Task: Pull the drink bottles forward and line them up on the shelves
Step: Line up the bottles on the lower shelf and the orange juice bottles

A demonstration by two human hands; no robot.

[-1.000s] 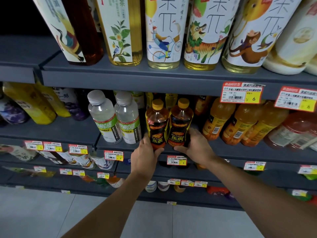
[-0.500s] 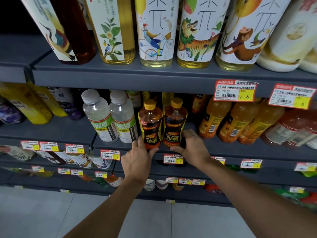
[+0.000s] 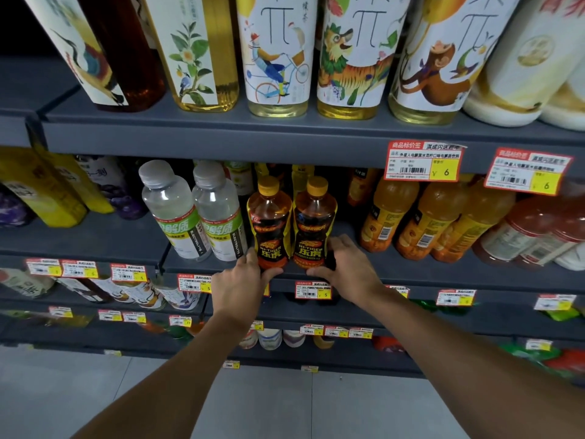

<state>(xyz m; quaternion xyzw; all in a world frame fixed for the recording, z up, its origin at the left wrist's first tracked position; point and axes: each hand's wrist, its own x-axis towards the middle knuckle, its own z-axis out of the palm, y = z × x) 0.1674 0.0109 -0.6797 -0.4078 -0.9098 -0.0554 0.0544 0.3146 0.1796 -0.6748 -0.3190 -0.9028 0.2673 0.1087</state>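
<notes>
Two amber energy-drink bottles with yellow caps stand side by side at the front edge of the middle shelf (image 3: 411,274). My left hand (image 3: 240,286) grips the base of the left bottle (image 3: 269,223), thumb in front and fingers behind it. My right hand (image 3: 345,270) grips the base of the right bottle (image 3: 315,223) in the same way. Both bottles stand upright and touch each other. More yellow-capped bottles stand in the dark behind them.
Two clear electrolyte water bottles (image 3: 196,217) stand just left of the pair. Orange juice bottles (image 3: 427,223) lean to the right. Tall tea bottles (image 3: 278,58) fill the shelf above. Price tags (image 3: 313,289) line the shelf edges; lower shelves hold more drinks.
Both hands have stayed on the two amber bottles. The bottles have shifted slightly forward and left toward the shelf edge, and the view has drifted a little.
</notes>
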